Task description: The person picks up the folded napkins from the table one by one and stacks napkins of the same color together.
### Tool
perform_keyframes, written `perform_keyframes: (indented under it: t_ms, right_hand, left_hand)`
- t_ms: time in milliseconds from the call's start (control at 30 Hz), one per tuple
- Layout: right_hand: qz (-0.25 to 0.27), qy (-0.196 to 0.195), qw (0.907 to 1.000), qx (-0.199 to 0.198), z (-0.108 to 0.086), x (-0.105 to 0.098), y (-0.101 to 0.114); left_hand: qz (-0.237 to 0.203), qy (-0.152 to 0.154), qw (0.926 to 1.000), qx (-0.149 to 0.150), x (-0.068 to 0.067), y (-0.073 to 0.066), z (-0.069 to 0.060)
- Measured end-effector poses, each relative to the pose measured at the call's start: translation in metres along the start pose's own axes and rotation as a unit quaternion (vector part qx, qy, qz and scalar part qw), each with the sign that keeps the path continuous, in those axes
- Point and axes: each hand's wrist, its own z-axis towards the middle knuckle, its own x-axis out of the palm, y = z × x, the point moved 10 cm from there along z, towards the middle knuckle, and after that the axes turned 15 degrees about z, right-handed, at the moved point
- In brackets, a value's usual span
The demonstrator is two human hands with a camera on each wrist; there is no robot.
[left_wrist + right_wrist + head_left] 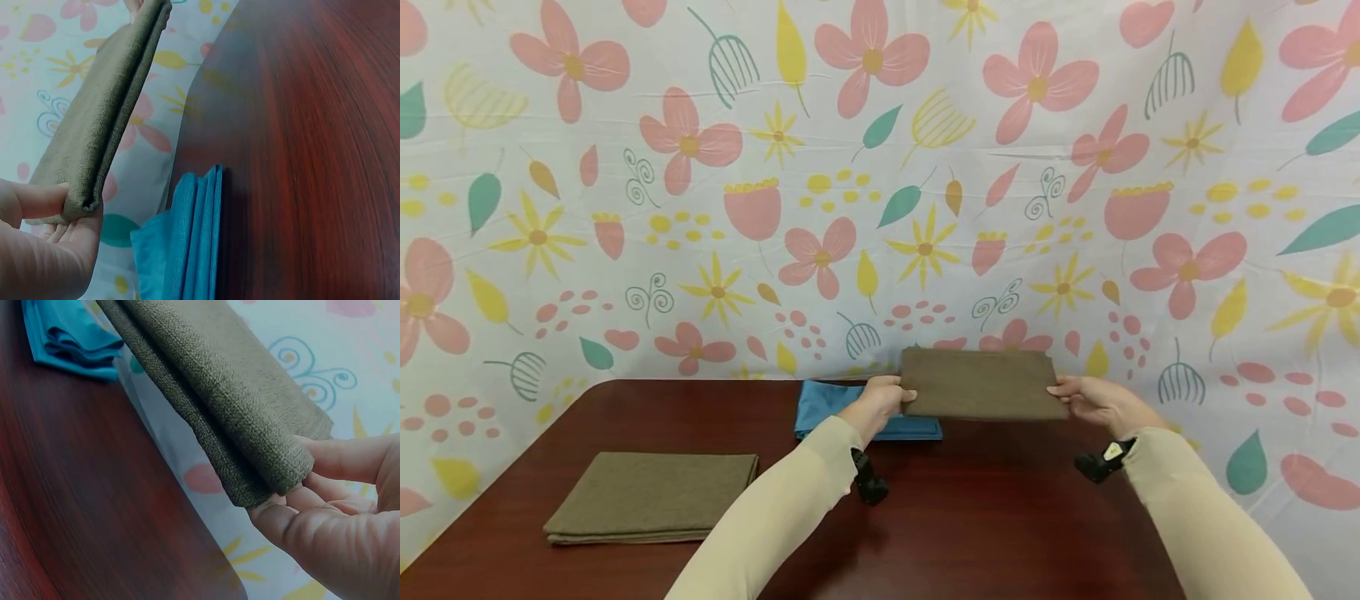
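Note:
A folded olive-brown cloth is held up level above the back of the table. My left hand pinches its left end, thumb on one face and fingers beneath. At the opposite end, my right hand grips the cloth between thumb and fingers. Both wrist views show the cloth's thick folded layers along one long edge. Below and left of it, a folded blue cloth lies on the table, partly covered by my left hand and the raised cloth. In the left wrist view the blue cloth shows several stacked folds.
A second folded olive-brown cloth lies flat on the left part of the dark red-brown wooden table. Close behind the table's back edge hangs a white flower-patterned curtain. Black wrist cameras sit on both wrists.

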Motion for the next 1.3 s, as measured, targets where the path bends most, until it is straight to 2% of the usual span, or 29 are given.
perform_keyframes:
  t_ms: [167, 400, 533, 767, 967, 1133, 1300]
  right_hand:
    - [0.0, 0.005, 1.0, 0.0, 0.005, 0.014, -0.001]
    - [0.056, 0.081, 0.9948, -0.026, 0.012, 0.043, 0.004]
    - [0.066, 0.086, 0.9937, -0.027, 0.013, 0.05, 0.005]
    - [0.06, 0.073, 0.9952, -0.026, 0.018, 0.061, 0.003]
    - [0.008, 0.063, 0.9975, -0.032, 0.023, 0.069, 0.003]
    - [-0.012, 0.063, 0.9974, -0.031, 0.029, 0.082, 0.001]
    - [0.01, 0.033, 0.999, -0.029, 0.03, 0.092, -0.004]
  left_hand:
    - [-0.027, 0.004, 0.9996, -0.003, -0.012, 0.006, 0.003]
    - [-0.072, 0.039, 0.9965, -0.016, -0.024, 0.007, 0.001]
    - [-0.104, 0.042, 0.9934, -0.026, -0.03, 0.008, 0.002]
    - [-0.123, 0.029, 0.9917, -0.02, -0.041, 0.008, 0.001]
    - [-0.119, 0.001, 0.9928, -0.008, -0.056, 0.008, -0.001]
    - [-0.097, -0.026, 0.9949, -0.005, -0.07, 0.01, -0.007]
    - [-0.056, -0.06, 0.9966, -0.01, -0.081, 0.017, -0.017]
